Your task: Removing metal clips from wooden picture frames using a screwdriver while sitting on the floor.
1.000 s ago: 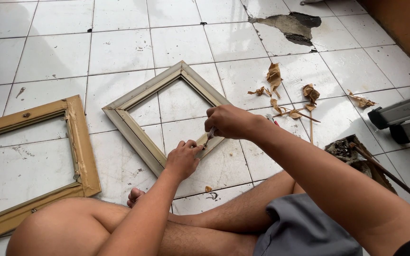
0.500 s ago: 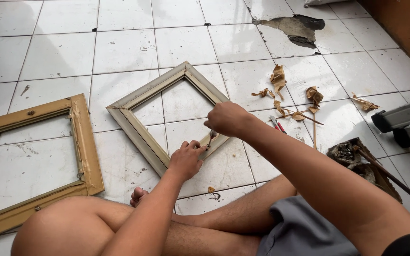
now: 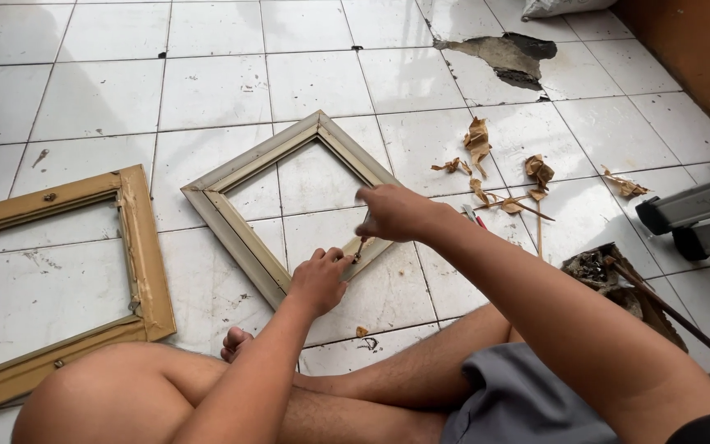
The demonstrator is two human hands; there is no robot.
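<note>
- Because the grey picture frame [image 3: 289, 210] lies flat on the tiled floor [image 3: 215, 90] right before the person's crossed legs, both hands can come down on its near corner without lifting it.
- Pressing on the frame's near rail, the left hand [image 3: 320, 279] seems to steady the wood; its fingers are curled together against the rail, and whether they pinch anything I cannot tell.
- Held just above the same corner, the right hand [image 3: 394, 211] has its fingers closed around a thin tool [image 3: 361, 243] that points down into the joint; only a short dark length shows below the fist, so its kind stays unclear.
- Torn brown paper scraps [image 3: 503, 168] lie scattered to the right of the frame, near but apart from it.
- A second, golden-brown frame [image 3: 137, 247] rests on the floor to the left, cut off by the picture's edge.
- Further right, a pile of dark debris with a stick [image 3: 618, 279] is hard to make out, and grey metal bars [image 3: 700, 210] run out of view.
- A broken tile patch [image 3: 507, 57] shows farther back.
</note>
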